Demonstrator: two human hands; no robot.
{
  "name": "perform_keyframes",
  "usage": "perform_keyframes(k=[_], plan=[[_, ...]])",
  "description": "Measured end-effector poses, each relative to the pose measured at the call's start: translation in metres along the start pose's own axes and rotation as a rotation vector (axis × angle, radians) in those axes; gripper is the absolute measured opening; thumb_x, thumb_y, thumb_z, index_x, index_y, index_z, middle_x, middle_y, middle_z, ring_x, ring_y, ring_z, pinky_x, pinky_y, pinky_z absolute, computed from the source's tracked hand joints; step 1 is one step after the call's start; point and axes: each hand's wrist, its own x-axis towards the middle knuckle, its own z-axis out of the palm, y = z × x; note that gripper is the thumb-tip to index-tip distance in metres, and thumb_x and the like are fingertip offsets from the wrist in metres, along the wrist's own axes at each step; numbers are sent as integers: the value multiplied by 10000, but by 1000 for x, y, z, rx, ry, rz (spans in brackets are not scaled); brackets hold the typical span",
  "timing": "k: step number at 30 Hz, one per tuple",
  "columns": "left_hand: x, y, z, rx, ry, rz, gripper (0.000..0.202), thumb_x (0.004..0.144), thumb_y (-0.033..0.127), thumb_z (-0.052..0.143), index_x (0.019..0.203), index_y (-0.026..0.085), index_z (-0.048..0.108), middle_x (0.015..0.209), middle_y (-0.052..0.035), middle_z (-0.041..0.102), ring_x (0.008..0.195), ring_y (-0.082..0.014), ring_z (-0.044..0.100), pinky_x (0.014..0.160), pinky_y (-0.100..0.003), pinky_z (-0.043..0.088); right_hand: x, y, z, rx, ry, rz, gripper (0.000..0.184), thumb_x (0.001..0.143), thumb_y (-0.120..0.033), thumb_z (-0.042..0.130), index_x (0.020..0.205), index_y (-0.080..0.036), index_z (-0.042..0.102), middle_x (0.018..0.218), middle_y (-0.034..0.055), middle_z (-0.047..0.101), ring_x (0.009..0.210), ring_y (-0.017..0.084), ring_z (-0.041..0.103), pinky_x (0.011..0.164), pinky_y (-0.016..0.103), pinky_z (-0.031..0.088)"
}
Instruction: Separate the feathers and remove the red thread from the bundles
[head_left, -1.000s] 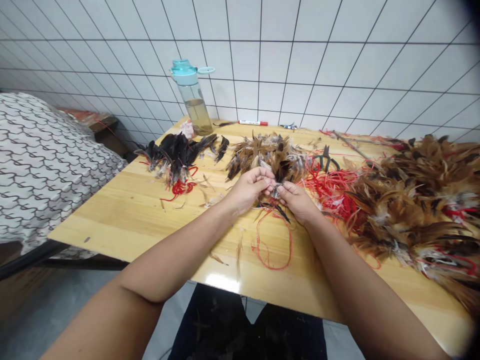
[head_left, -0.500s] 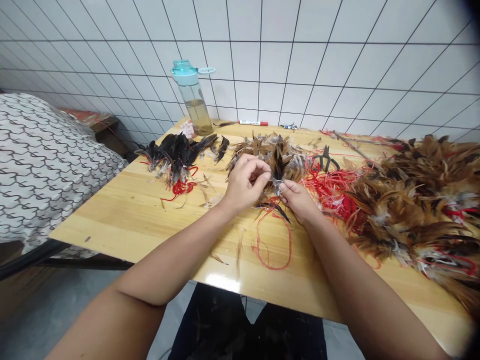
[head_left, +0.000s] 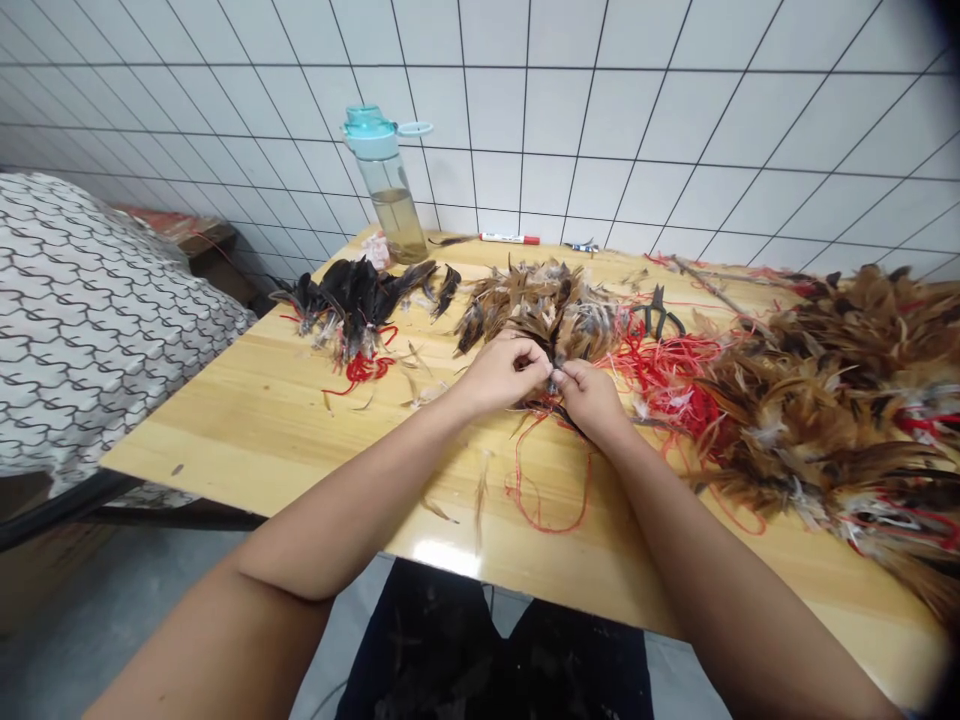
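Note:
My right hand (head_left: 592, 398) pinches the pale quill ends of a small dark brown feather bundle (head_left: 553, 335) between thumb and fingers. Close against it, my left hand (head_left: 508, 370) has thumb and forefinger pressed together at the same quill ends. What lies between those left fingertips is too small to make out. Behind both hands spreads a pile of brown and grey feathers (head_left: 517, 290). A loop of thin red string (head_left: 551, 528) lies on the wooden table (head_left: 285, 440) below the hands.
Black scissors (head_left: 658, 312) lie by a tangle of red string (head_left: 667, 370). Large brown feather bundles (head_left: 810, 400) cover the right side. Black feathers (head_left: 356, 300) lie at left. A water bottle (head_left: 397, 210) and a red-and-white marker (head_left: 508, 239) are by the tiled wall (head_left: 495, 110).
My left hand has come down and closer to my right hand, its fingertips now meeting at the quill ends. The right hand stays on the bundle, its fingers a little more curled.

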Motion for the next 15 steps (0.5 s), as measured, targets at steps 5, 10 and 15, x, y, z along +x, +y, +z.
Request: perform_keyframes(k=[5, 10, 15], plan=[[2, 2, -8, -742, 45, -107, 183, 736, 329, 656, 759, 149, 631, 779, -17, 597, 672, -91, 500, 622, -222, 381, -1, -2, 0, -17, 23, 64, 262, 821, -277, 459, 575, -210, 397, 630, 13, 450, 653, 159, 416, 633, 295, 292], [6, -4, -13, -695, 405, 14, 140, 743, 280, 675, 775, 168, 598, 686, 22, 517, 606, -68, 433, 575, -189, 355, 1, 7, 2, 383, 87, 195, 317, 822, -431, 500, 607, -209, 427, 581, -31, 395, 575, 122, 364, 571, 266, 284], [6, -11, -2, -424, 251, -128, 108, 724, 233, 687, 775, 146, 649, 699, 12, 597, 606, -72, 470, 606, -207, 387, 1, 3, -3, 784, 100, 294, 412, 705, -553, 651, 637, -209, 435, 554, -60, 378, 497, 80, 283, 483, 237, 221]])
